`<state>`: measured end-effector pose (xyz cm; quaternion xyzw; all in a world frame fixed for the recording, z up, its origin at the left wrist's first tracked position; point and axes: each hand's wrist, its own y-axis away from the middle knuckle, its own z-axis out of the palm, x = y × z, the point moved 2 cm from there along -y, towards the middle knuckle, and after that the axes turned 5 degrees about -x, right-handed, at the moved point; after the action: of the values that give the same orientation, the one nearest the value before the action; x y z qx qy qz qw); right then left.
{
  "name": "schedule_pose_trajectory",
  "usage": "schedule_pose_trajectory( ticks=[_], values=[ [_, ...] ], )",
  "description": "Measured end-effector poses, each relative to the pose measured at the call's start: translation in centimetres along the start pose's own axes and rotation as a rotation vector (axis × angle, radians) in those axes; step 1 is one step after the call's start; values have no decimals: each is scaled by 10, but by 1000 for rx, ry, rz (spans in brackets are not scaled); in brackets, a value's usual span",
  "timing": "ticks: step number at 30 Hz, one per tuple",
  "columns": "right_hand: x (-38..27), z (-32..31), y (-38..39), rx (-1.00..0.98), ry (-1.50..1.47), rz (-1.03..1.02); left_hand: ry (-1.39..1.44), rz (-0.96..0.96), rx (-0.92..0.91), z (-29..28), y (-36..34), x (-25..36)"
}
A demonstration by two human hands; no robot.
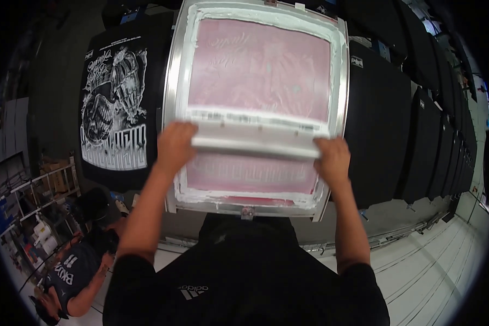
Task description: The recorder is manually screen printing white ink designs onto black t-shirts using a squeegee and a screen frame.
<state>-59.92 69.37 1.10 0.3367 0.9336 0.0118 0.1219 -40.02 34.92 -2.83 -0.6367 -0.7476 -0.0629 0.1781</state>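
A metal-framed printing screen (338, 70) with pink mesh and thick white ink round its borders lies in front of me. Across its lower middle stretches a long silver squeegee (255, 138), blurred by motion, with white ink along its far edge. My left hand (176, 145) grips the squeegee's left end, and my right hand (333, 157) has its fingers closed round the right end. Both hands are somewhat smeared. Faint lettering and picture shapes show in the mesh beyond and below the squeegee. What lies beneath the screen is hidden.
Left of the screen lies a black shirt (114, 108) with a white-and-grey print. More black shirts on boards (377, 108) line the right side. At lower left, another person (76, 271) stands near a rack (35, 190) holding containers. A small clamp (247, 212) sits at the frame's near edge.
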Motion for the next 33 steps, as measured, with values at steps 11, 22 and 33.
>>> schedule_pose_trajectory(
  ticks=[11,22,33],
  values=[
    [130,-70,-305,-109,249,64,-149,-71,-153,-32,-316,-83],
    [140,-130,-363,-216,-21,-39,564,-275,-695,-35,-52,38],
    [59,-93,-398,-204,56,-211,1488,-593,-867,104,219,166]
  ],
)
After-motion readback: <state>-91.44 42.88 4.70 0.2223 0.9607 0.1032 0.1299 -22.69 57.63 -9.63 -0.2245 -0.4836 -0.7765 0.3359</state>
